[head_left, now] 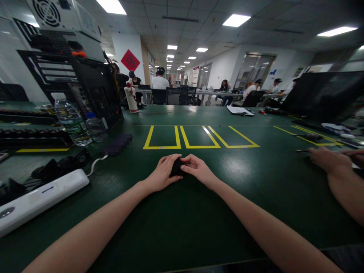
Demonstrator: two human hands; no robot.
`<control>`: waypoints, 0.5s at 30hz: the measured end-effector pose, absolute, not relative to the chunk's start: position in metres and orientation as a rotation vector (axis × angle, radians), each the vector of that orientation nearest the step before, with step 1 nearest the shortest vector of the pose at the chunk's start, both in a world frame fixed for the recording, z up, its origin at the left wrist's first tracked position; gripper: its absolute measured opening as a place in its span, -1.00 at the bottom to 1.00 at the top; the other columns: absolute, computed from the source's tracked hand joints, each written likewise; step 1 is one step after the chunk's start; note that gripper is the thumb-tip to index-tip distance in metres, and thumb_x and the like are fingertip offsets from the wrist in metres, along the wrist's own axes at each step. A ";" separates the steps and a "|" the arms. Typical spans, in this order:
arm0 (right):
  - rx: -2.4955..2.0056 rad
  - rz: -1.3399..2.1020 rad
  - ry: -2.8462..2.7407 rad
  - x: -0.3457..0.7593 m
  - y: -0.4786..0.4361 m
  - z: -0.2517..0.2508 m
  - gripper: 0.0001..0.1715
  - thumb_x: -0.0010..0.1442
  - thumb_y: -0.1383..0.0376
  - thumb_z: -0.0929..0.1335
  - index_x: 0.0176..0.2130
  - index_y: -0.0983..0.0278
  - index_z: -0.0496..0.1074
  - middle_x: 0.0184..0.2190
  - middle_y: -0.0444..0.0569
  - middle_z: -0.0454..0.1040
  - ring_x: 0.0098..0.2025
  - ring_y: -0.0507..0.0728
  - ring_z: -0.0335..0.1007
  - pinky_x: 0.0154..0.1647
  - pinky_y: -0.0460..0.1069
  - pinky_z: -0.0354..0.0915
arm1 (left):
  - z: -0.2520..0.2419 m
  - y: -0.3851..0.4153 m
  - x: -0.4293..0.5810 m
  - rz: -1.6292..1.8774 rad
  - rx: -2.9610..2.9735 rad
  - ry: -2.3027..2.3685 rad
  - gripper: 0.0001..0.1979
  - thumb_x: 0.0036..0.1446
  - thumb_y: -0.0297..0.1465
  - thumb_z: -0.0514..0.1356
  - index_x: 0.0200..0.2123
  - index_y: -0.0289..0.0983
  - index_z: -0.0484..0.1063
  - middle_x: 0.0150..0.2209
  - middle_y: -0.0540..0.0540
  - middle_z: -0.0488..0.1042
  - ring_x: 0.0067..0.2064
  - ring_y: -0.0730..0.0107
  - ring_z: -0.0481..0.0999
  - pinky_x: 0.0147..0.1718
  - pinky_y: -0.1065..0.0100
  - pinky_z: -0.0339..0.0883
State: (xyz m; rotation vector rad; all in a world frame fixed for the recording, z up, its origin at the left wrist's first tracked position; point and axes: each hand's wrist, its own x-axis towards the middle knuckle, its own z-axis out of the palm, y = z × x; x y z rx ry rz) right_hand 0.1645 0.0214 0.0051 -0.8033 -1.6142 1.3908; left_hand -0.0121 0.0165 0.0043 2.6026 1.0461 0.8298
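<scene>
Between my two hands, on the green tabletop (182, 220), is a small rounded black object (176, 167), its exact kind hidden by the fingers. My left hand (162, 172) wraps round its left side, fingers over the top and thumb along the near edge. On the other side, my right hand (197, 169) is closed in a pinch, its fingertips at the object's right edge. Whether those fingertips grip a smaller part cannot be made out. Just beyond the hands, yellow tape outlines (162, 147) mark the table.
At left lie a white power strip (42, 197), black cables (57, 167), a water bottle (71, 119) and an open computer case (96, 91). Another person's hands (330, 159) work at the right edge, near a dark monitor (321, 94). A clipboard (240, 110) lies farther back.
</scene>
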 end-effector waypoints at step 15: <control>-0.804 1.419 -1.680 0.168 0.020 0.007 -0.63 -0.11 0.33 0.39 -0.25 0.25 0.25 -0.20 -0.09 0.31 -0.13 0.10 0.31 -0.09 0.06 0.24 | 0.007 0.014 -0.013 0.834 2.585 1.029 -0.36 -0.03 -0.38 0.16 0.08 -0.16 -0.12 0.05 -0.12 0.14 0.07 0.21 0.15 0.06 0.08 -0.08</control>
